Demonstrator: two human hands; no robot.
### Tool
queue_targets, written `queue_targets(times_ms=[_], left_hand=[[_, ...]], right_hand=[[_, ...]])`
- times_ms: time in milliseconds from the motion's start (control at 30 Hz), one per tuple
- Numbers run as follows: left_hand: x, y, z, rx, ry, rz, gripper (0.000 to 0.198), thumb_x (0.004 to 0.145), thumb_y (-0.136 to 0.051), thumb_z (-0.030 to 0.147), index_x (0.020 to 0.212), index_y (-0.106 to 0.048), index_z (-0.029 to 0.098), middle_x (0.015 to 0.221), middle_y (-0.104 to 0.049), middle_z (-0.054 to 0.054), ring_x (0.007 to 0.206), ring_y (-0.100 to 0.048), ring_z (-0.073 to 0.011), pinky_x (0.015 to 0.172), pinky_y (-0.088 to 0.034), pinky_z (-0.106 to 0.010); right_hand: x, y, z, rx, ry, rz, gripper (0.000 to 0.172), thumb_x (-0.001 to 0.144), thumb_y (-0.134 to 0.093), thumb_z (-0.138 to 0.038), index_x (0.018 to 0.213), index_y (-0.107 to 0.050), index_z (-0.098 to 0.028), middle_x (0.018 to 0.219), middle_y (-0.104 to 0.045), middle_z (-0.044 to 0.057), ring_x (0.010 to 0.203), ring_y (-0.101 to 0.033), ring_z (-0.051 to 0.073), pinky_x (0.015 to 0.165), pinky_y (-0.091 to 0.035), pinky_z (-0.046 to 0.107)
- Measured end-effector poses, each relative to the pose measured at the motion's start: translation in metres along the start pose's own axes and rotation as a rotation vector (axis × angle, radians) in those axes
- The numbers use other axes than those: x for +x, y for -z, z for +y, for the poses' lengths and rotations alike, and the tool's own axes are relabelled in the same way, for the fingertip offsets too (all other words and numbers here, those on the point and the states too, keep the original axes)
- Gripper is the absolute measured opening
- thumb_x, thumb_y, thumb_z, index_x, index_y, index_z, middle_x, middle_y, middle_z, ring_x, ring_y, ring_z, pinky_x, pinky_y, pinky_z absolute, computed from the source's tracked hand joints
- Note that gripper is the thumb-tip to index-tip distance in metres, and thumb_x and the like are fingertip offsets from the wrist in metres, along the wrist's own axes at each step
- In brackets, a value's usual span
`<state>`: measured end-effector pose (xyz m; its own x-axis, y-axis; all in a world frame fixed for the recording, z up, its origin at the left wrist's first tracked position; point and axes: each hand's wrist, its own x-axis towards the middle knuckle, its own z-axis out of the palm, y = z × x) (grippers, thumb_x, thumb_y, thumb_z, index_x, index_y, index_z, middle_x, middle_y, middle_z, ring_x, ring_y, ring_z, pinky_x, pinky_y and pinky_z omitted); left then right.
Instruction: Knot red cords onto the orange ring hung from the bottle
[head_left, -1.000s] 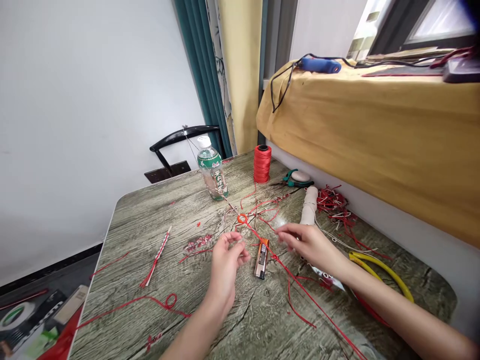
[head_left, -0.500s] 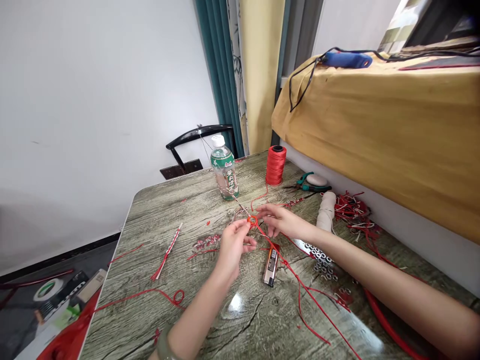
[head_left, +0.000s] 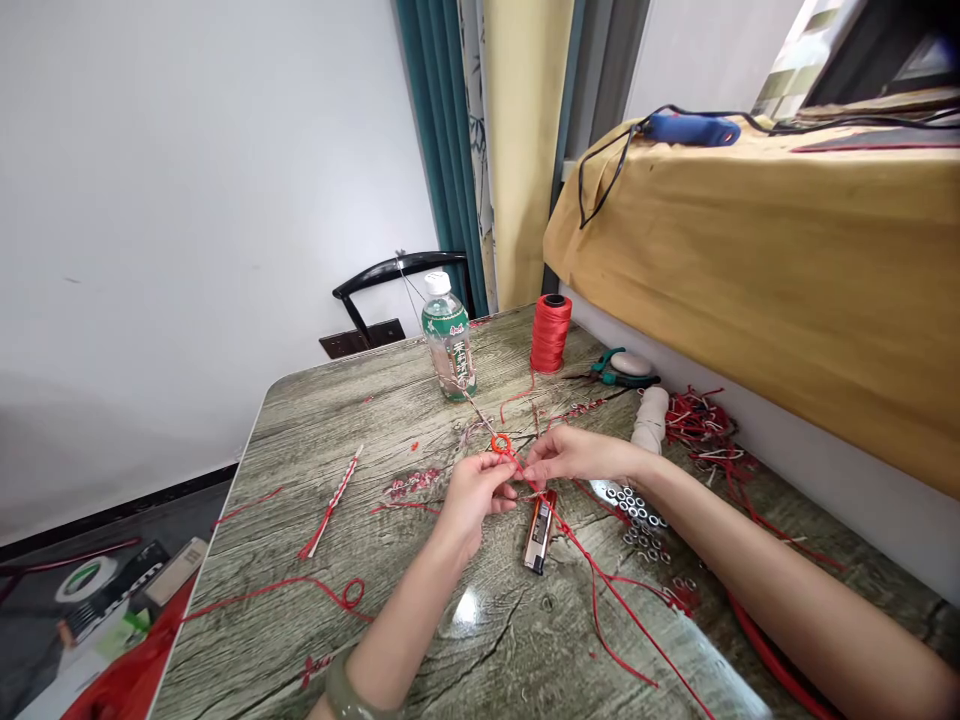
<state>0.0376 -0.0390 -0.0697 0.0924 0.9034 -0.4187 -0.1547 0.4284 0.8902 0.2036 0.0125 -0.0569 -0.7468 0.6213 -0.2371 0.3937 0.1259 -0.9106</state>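
A red cord (head_left: pixel 611 586) runs from the lower right up to a small orange-red ring (head_left: pixel 501 443) in the middle of the table. Just below that ring, my left hand (head_left: pixel 477 490) pinches the cord between thumb and fingers. Close beside it on the right, my right hand (head_left: pixel 564 456) has its thumb and fingertips together on the cord. A thin pale cord (head_left: pixel 477 408) stretches from the ring back to the plastic drink bottle (head_left: pixel 448 340), which stands upright. Under the hands lies a lighter (head_left: pixel 539 535) in an orange and black wrapper.
Behind stands a red thread spool (head_left: pixel 551 334). Green-handled pliers (head_left: pixel 619 374), a white cord roll (head_left: pixel 650 418), tangled red and white scraps (head_left: pixel 701 418) and metal rings (head_left: pixel 636 507) lie at right. A red-and-white braid (head_left: pixel 332 500) lies at left.
My right hand has come down from beside the ring and closed on the cord below it. My left hand has shifted slightly off the ring onto the cord.
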Motion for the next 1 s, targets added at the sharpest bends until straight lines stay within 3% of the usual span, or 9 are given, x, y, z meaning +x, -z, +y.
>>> queue_targets(times_ms=[233,467,700,867,1000], left_hand=[[0.0003,0.0023,-0.0036,-0.028,-0.034,-0.01,0.018,0.061,-0.063,0.025,0.072,-0.06,0.012,0.069,-0.058,-0.002,0.048,-0.048,-0.0048,0.043,-0.043,-0.016],[0.0001,0.0054,-0.0036,-0.028,-0.032,-0.013,0.019,0.06,-0.064,0.028,0.07,-0.058,0.012,0.072,-0.061,-0.005,0.047,-0.049,-0.0053,0.042,-0.043,-0.017],[-0.0017,0.0042,-0.0024,-0.005,-0.014,-0.043,0.013,0.067,-0.054,0.025,0.069,-0.048,0.014,0.078,-0.065,-0.008,0.046,-0.051,-0.0056,0.044,-0.043,-0.017],[-0.0027,0.005,-0.0036,0.026,-0.029,-0.12,0.016,0.071,-0.049,0.03,0.073,-0.043,0.016,0.074,-0.066,-0.009,0.042,-0.052,-0.0065,0.042,-0.04,-0.017],[-0.0016,0.0077,-0.0016,0.117,-0.023,-0.141,0.018,0.072,-0.048,0.033,0.077,-0.043,0.017,0.074,-0.066,-0.008,0.034,-0.047,-0.0053,0.036,-0.035,-0.017]], right_hand=[[-0.0007,-0.0042,0.0018,0.11,-0.064,-0.027,0.021,0.069,-0.059,-0.032,0.065,-0.061,-0.012,0.058,-0.057,-0.002,0.055,-0.048,0.008,0.057,-0.035,0.021],[-0.0025,-0.0029,0.0066,0.169,-0.058,-0.003,0.022,0.071,-0.057,-0.034,0.064,-0.058,-0.012,0.06,-0.057,-0.002,0.059,-0.049,0.009,0.061,-0.035,0.023],[-0.0078,-0.0005,0.0064,0.223,-0.114,-0.002,0.025,0.072,-0.055,-0.036,0.069,-0.056,-0.012,0.065,-0.058,0.0,0.048,-0.041,0.005,0.045,-0.028,0.019],[-0.0083,-0.0041,0.0041,0.288,-0.115,-0.076,0.024,0.076,-0.05,-0.036,0.074,-0.053,-0.013,0.068,-0.058,0.001,0.048,-0.044,0.005,0.043,-0.032,0.018],[-0.0058,-0.0059,0.004,0.234,-0.089,-0.075,0.024,0.077,-0.048,-0.036,0.073,-0.051,-0.013,0.063,-0.056,-0.001,0.045,-0.039,0.004,0.041,-0.027,0.017]])
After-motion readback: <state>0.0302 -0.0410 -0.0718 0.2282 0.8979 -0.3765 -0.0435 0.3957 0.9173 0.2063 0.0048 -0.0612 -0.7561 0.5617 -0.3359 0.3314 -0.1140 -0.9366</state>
